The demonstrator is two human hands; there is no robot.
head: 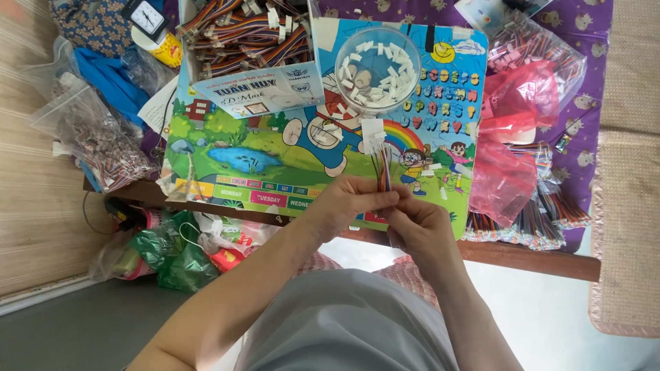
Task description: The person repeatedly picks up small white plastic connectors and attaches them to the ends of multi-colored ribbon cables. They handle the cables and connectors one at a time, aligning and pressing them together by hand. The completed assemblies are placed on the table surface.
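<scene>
Fingers above cartoon mat (cluttered table)

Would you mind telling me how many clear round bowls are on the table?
1. The clear round bowl sits on the cartoon board, beyond the left hand and right hand holding the coloured wires. Others could be hidden under bags.

left hand + right hand | pinch ribbon cable (white plug up)

- A low wooden surface under a purple patterned cloth.
- Grey floor below, brightly daylit at the right.
- Woven mats at both sides.
</scene>
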